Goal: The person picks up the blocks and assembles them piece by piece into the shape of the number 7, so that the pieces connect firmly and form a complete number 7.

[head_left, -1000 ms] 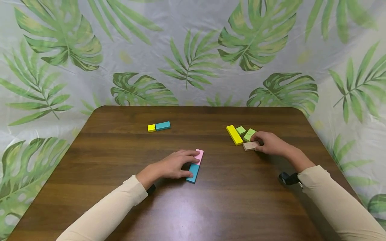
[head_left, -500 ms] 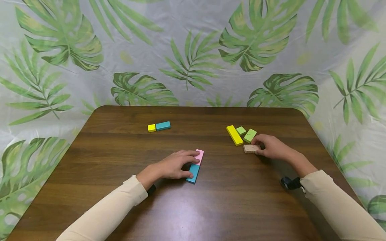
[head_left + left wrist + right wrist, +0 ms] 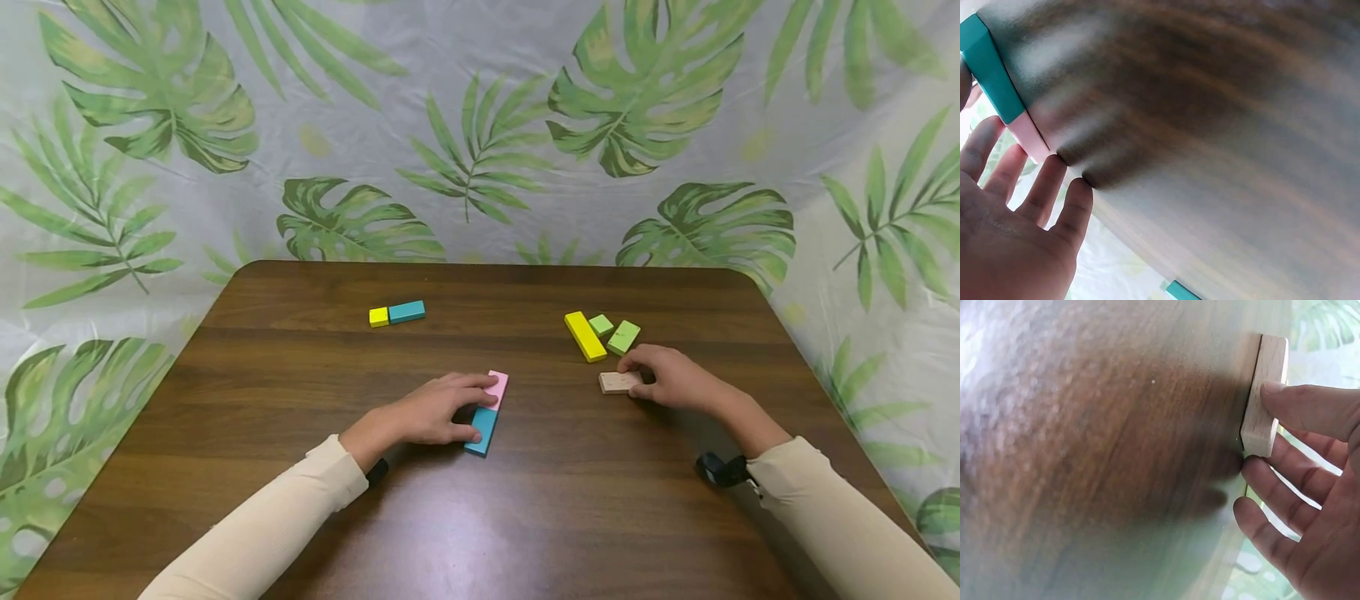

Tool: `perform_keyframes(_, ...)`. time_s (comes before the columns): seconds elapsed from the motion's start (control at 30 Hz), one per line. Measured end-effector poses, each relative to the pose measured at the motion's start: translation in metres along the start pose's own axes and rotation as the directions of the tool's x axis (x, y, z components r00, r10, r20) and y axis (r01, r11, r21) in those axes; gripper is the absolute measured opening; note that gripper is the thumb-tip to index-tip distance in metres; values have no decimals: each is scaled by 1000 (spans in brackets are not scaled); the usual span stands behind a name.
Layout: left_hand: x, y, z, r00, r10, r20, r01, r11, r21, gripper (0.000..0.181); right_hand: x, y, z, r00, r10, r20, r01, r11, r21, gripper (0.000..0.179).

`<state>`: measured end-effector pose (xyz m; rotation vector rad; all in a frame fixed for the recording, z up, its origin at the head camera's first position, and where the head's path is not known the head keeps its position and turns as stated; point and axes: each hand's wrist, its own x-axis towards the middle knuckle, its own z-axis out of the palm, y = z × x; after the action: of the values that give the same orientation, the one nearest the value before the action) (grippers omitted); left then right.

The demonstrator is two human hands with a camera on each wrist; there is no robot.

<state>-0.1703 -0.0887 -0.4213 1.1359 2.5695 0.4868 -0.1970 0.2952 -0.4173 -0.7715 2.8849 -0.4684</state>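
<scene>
My left hand (image 3: 431, 410) rests on two flat blocks laid end to end: its fingertips touch the pink block (image 3: 500, 392) and its thumb lies on the teal block (image 3: 485, 427). In the left wrist view the fingers reach out fairly straight along the pink block (image 3: 1027, 134). On the right side of the table, my right hand (image 3: 678, 379) pinches a plain wooden block (image 3: 617, 382) at its right end. The right wrist view shows the thumb on top of this wooden block (image 3: 1265, 365) and the fingers along its far side, partly hidden.
Beyond the wooden block lie a long yellow block (image 3: 585, 337), a small green block (image 3: 601, 325) and a larger green block (image 3: 624, 337). A small yellow block (image 3: 378, 317) and another teal block (image 3: 407, 312) sit at the back left. Leaf-print cloth (image 3: 480, 125) hangs behind the table (image 3: 285, 383).
My right hand has slid the wooden block toward me and slightly left, away from the green and yellow blocks. The left hand stays in place.
</scene>
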Motion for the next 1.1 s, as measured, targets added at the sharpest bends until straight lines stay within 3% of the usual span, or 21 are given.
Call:
perform_keyframes(0.3, -2, -1, -2, 1000, 0, -2, 0, 1000, 8, 55, 5, -8, 4, 999, -31, -36, 33, 998, 44, 25)
perform_keyframes(0.7, 0, 1, 0, 1000, 6, 6, -6, 1000, 13, 55, 21, -26, 12, 998, -56, 5, 56, 997, 54, 26)
perform_keyframes(0.97, -2, 0, 1, 1000, -8, 10, 8, 1000, 12, 56, 38, -48, 18, 993, -120, 16, 119, 991, 58, 24)
perform_keyframes(1.1, -2, -1, 0, 1000, 2, 3, -2, 1000, 7, 55, 44, -58, 19, 995, -102, 16, 101, 994, 50, 25)
